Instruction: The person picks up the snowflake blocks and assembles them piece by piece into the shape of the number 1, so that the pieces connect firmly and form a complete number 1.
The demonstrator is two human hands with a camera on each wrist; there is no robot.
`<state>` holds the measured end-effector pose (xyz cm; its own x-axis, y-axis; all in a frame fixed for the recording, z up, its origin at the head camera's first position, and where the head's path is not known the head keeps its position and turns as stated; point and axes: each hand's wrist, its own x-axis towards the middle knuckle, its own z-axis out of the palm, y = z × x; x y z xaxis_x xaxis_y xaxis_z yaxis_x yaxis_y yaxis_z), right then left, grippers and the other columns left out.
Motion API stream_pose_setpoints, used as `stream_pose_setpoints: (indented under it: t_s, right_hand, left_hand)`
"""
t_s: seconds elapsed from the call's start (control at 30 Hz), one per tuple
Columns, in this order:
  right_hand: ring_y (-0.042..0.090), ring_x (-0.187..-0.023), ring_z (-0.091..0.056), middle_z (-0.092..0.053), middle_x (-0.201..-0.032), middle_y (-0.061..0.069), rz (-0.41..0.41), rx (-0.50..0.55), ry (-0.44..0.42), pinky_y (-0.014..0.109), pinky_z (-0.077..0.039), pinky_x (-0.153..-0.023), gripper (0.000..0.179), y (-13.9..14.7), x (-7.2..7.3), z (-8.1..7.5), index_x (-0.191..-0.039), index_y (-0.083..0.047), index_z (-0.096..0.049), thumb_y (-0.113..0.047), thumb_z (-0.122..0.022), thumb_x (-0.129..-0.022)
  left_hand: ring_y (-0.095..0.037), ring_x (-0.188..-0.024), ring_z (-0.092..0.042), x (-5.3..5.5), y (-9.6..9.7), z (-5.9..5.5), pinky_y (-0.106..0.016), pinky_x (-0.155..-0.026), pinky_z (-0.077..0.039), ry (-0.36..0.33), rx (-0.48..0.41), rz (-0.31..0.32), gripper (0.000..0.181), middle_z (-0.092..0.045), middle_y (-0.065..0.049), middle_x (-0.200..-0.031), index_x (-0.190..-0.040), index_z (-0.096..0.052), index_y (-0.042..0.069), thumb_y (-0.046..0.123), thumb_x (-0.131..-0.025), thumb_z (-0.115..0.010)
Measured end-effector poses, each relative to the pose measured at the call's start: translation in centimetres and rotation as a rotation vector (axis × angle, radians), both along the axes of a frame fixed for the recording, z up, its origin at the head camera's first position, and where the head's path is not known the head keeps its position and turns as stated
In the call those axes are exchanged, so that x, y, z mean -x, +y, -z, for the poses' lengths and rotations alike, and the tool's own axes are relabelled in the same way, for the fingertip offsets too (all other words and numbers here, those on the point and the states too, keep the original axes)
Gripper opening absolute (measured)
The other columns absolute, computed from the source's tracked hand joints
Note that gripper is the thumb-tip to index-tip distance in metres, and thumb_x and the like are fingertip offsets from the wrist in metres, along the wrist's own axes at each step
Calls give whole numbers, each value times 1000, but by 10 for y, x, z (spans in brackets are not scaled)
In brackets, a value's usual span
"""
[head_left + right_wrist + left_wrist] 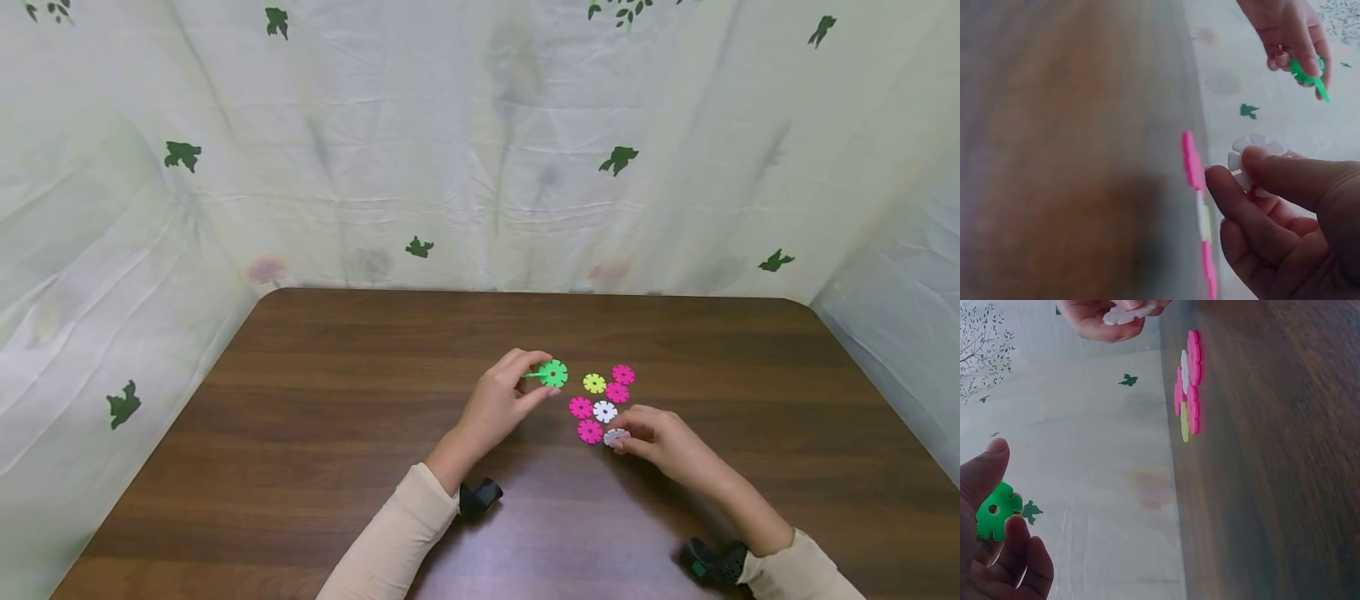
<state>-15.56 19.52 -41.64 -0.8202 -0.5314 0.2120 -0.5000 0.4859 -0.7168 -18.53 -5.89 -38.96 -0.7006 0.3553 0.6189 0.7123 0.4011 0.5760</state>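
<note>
My left hand (501, 398) grips a pair of joined green notched plastic discs (557, 367) above the table. One green disc faces the camera and the other shows edge-on, set at an angle to it, in the head view. Between the thumb and fingers of my right hand (667, 443) is a white notched disc (1234, 161), lifted off the table in the right wrist view. Just left of that hand lie several pink discs (581, 402), a yellow-green disc (594, 377) and another white disc (604, 406), flat and close together.
A brown wooden table (315, 433) spreads under both hands. Pale cloth curtains (465, 150) with green leaf and bird shapes rise behind its far edge and along the sides. Each wrist wears a black camera (480, 497).
</note>
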Motion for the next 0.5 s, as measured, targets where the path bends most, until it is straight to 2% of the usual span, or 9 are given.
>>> stream_pose_setpoints:
  t_s: [0.13,0.27,0.5]
  right_hand:
    - [7,-72,-56,-58,-89,-4,19,0,38,24,-48,-62,20,-1,2,-8,-100,-7,-66,-1,-64,-81]
    - [9,-72,-54,-59,-92,-2,46,2,51,25,-48,-62,28,-4,5,-18,-108,-4,-63,1,-63,-81]
    - [21,-68,-59,-59,-81,0,78,112,29,28,-49,-62,22,-14,12,-33,-97,-5,-59,-1,-67,-78]
  left_hand:
    - [-11,-68,-52,0,0,0,-15,-60,-44,7,-2,-1,36,-55,0,-92,-106,-59,4,13,-75,-74]
    - [-16,-67,-53,0,1,0,-15,-60,-44,7,-5,1,35,-55,-1,-91,-106,-59,4,12,-75,-74]
    - [-15,-67,-54,-1,2,-1,-13,-60,-43,-5,5,-5,36,-56,0,-91,-106,-59,5,12,-74,-74]
